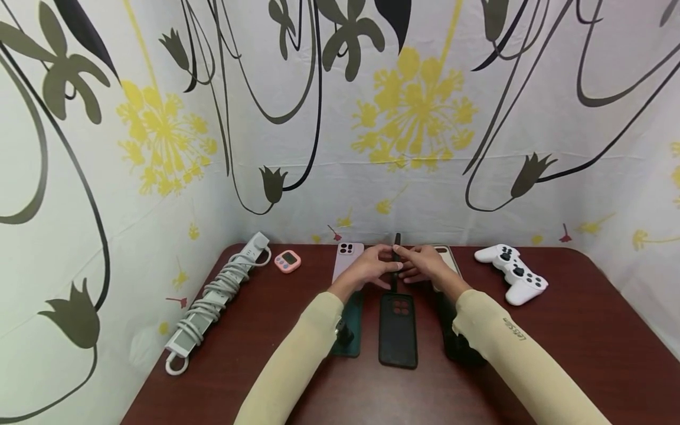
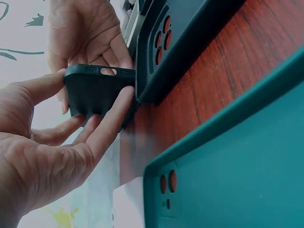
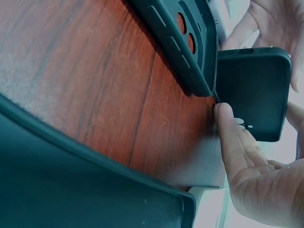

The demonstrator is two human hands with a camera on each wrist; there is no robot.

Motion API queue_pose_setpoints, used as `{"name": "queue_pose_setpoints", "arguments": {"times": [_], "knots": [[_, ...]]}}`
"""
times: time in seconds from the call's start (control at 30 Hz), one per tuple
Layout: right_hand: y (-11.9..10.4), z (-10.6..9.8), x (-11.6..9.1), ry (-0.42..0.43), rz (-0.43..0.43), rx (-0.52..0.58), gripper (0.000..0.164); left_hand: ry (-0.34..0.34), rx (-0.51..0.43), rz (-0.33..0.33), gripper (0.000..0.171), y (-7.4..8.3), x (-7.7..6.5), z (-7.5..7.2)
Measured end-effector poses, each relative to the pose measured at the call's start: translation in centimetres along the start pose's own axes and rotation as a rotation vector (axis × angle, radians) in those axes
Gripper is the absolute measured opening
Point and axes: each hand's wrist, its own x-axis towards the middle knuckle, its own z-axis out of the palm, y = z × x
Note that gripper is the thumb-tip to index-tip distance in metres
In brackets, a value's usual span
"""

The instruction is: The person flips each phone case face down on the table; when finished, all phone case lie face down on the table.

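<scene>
A black phone case (image 1: 395, 265) stands on edge at the back of the table, held between both hands. My left hand (image 1: 373, 265) grips it from the left, thumb and fingers on its edges, as the left wrist view shows on the case (image 2: 97, 92). From the other side my right hand (image 1: 423, 262) holds it too; in the right wrist view its fingers (image 3: 232, 137) touch the lower edge of the case (image 3: 256, 90). Just in front lies another black case (image 1: 398, 336) with camera holes. A teal case (image 1: 353, 330) lies partly under my left forearm.
A lilac phone case (image 1: 347, 254) lies behind my left hand, a pale case (image 1: 448, 258) behind my right. Another dark case (image 1: 459, 345) is partly under my right forearm. Left are a cord-wrapped power strip (image 1: 218, 301) and pink timer (image 1: 287, 261); right, a white game controller (image 1: 512, 271).
</scene>
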Motion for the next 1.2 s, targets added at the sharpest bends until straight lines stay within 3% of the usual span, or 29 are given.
{"name": "queue_pose_setpoints", "arguments": {"times": [0.4,0.77,0.97,1.2], "knots": [[0.1,0.5,0.2,0.088,-0.057,0.132,0.064,-0.025,-0.011,-0.032,0.066,-0.5,0.0,0.5],[-0.4,0.7,-0.2,0.159,-0.020,0.171,0.051,-0.049,-0.059,-0.042,0.061,-0.9,0.1,0.6],[-0.8,0.6,-0.5,0.185,0.006,0.167,0.048,-0.008,-0.074,-0.033,0.048,-1.0,0.1,0.8],[-1.2,0.4,-0.9,0.176,0.012,0.165,0.046,0.046,-0.076,-0.033,0.057,-0.9,0.2,1.0]]}}
